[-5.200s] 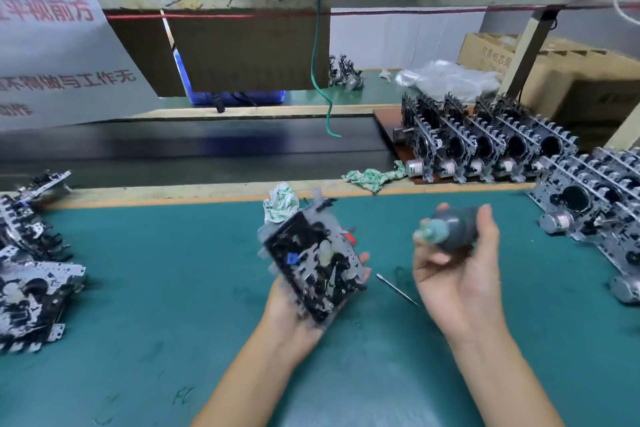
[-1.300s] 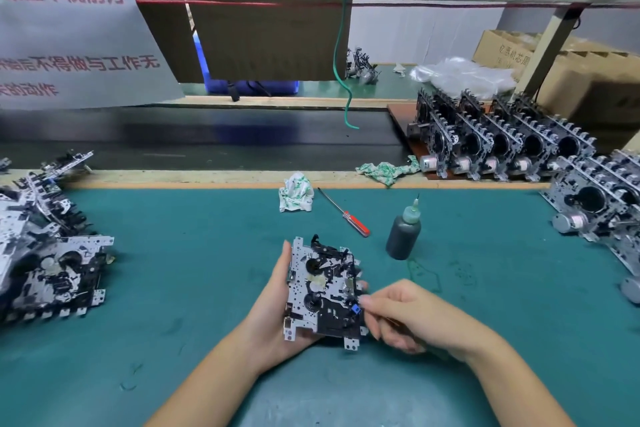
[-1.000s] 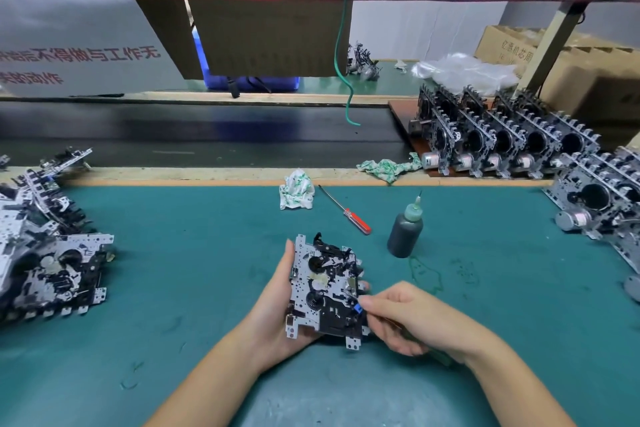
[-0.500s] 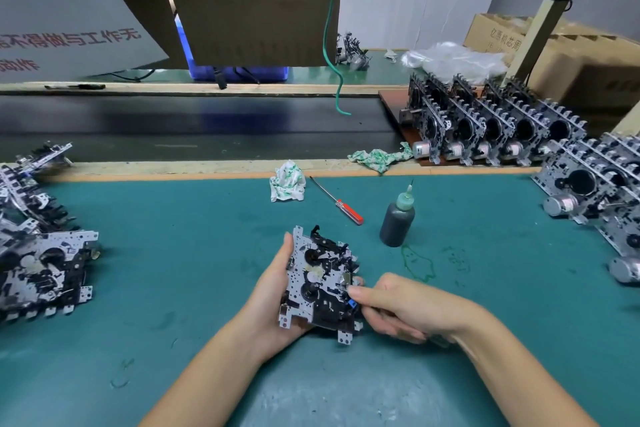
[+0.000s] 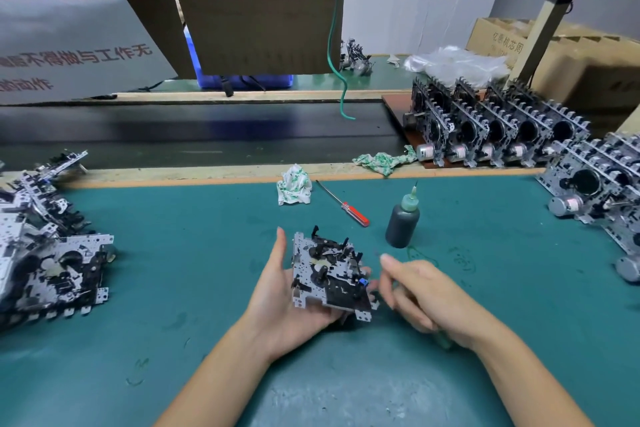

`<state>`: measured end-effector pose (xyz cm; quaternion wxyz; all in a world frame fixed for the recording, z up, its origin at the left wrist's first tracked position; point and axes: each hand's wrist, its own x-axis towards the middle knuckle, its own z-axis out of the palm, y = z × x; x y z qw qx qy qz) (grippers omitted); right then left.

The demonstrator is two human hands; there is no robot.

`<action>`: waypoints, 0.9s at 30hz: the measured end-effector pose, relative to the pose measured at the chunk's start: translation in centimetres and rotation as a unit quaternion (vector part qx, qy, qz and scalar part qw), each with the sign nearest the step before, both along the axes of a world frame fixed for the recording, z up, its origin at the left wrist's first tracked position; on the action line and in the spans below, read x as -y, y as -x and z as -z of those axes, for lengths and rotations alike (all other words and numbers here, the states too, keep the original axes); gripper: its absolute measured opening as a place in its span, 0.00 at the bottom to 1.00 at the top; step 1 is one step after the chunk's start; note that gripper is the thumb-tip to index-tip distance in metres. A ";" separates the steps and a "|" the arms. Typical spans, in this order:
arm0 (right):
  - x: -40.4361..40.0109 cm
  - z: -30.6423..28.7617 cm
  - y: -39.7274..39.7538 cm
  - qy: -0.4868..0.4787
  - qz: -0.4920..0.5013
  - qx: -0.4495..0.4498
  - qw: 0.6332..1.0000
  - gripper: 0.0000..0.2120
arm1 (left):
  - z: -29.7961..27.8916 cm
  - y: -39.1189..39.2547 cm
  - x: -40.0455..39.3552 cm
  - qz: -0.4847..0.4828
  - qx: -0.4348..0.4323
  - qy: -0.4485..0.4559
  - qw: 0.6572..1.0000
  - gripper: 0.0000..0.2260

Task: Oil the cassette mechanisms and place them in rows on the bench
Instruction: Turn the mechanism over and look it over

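The green bench mat (image 5: 173,270) carries finished rows (image 5: 498,128) far right. The cassette mechanism (image 5: 329,276) lies cradled in the left hand (image 5: 277,302). The right hand (image 5: 422,295), on its blue part 0.5 s ago, has drawn just clear, fingers loosely curled, apparently empty. Judgement: adjustment done; placement next.
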<state>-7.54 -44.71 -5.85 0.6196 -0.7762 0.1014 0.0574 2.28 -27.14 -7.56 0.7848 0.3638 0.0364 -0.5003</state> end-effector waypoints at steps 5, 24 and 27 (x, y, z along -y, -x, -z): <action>1.5 1.0 0.2 0.435 0.102 0.031 0.894 0.12 | -0.4 0.2 -0.6 0.014 -0.026 0.041 0.999 0.48; -0.4 2.1 5.0 0.547 0.044 0.252 0.797 0.23 | -1.8 -1.4 -3.4 0.081 0.314 -0.289 0.901 0.40; -0.6 2.6 5.1 0.587 0.034 0.240 0.773 0.24 | -1.8 1.0 -4.7 0.042 0.557 -0.437 0.705 0.36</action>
